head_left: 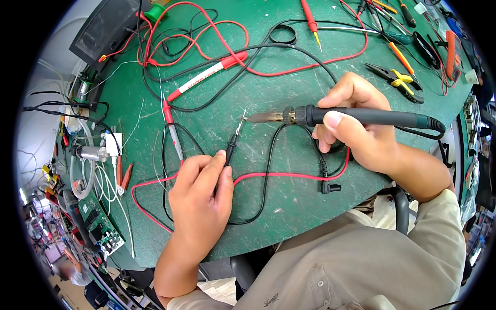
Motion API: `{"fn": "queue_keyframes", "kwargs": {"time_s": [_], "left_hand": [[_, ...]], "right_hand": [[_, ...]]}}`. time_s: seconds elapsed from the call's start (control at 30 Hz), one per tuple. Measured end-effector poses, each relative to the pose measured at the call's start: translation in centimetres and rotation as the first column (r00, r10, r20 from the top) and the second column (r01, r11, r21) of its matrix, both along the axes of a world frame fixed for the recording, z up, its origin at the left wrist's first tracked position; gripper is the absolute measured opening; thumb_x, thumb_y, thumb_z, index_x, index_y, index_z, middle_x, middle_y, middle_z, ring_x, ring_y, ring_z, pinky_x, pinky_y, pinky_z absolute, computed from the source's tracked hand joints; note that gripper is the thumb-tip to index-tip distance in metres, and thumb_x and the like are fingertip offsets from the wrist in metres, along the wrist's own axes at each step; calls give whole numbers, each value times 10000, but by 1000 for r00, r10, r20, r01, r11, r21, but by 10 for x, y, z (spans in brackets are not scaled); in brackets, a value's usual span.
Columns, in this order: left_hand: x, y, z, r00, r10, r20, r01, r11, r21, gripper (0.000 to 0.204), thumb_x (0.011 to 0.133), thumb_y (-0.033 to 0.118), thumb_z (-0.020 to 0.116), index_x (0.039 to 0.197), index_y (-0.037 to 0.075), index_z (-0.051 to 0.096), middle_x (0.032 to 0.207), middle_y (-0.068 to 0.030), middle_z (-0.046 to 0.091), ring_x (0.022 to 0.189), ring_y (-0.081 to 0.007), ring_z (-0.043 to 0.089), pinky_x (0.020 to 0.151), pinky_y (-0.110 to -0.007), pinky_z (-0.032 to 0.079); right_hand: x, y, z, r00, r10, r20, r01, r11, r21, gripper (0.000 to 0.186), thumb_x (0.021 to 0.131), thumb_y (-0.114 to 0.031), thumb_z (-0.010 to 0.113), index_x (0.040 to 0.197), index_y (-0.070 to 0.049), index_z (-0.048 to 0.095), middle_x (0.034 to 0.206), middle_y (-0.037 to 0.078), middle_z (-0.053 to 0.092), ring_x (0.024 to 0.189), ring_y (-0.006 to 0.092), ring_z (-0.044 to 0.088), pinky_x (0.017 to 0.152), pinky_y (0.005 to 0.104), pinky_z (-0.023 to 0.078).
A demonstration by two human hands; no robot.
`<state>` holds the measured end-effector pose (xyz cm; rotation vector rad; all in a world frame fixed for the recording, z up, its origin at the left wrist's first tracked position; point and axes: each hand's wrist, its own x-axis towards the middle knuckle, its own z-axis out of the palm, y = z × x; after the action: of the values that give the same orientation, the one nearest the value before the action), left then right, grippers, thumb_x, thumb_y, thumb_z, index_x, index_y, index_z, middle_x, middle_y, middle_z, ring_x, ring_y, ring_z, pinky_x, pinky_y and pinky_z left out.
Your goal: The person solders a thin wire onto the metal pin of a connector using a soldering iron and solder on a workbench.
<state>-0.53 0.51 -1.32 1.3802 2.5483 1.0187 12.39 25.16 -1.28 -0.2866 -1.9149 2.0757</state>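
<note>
My right hand [361, 124] is closed around the dark grip of a soldering iron [382, 118], which points left. The iron's tip meets, or comes very close to, the bare metal end of a black test probe [232, 147]. I pinch that probe in my left hand [204, 191], its metal end tilted up and away from me. A red and grey test probe [173, 132] lies just left of my left hand. Beneath my right hand is a black angled plug [329, 187]. Red and black leads run across the table around both hands.
The green table [305, 217] also bears a red and white marker-like stick [206, 77], a red probe [310, 18] and yellow-black pliers [397, 81]. An orange multimeter [453, 54] stands at far right. White tubing [88, 175] and a circuit board [99, 225] sit at the left edge.
</note>
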Motion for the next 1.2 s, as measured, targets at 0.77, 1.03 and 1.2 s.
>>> {"fn": "queue_keyframes", "kwargs": {"time_s": [0.77, 1.03, 1.2], "left_hand": [[3, -8, 8, 999, -47, -14, 45, 996, -72, 312, 795, -74, 720, 1102, -30, 697, 921, -107, 616, 675, -191, 633, 550, -300, 504], [3, -8, 7, 995, -76, -62, 71, 995, -76, 307, 807, -53, 738, 1110, -24, 697, 927, -102, 612, 673, -192, 630, 548, -294, 505], [3, -7, 7, 995, -79, -67, 74, 995, -68, 313, 804, -61, 739, 1112, -25, 697, 924, -101, 606, 664, -188, 625, 545, -290, 503]], "right_hand": [[-3, -8, -14, 865, 212, -456, 134, 777, 616, 182, 690, 8, 717, 855, 14, 640, 661, 82, 597, 518, 232, 595, 467, 330, 475], [-4, -11, -15, 848, 255, -465, 148, 727, 671, 190, 684, 25, 711, 861, 6, 645, 683, 55, 580, 522, 209, 573, 451, 321, 445], [-4, -12, -16, 847, 290, -445, 153, 670, 727, 196, 672, 26, 719, 853, -11, 656, 687, 54, 548, 522, 206, 550, 448, 315, 424]]}}
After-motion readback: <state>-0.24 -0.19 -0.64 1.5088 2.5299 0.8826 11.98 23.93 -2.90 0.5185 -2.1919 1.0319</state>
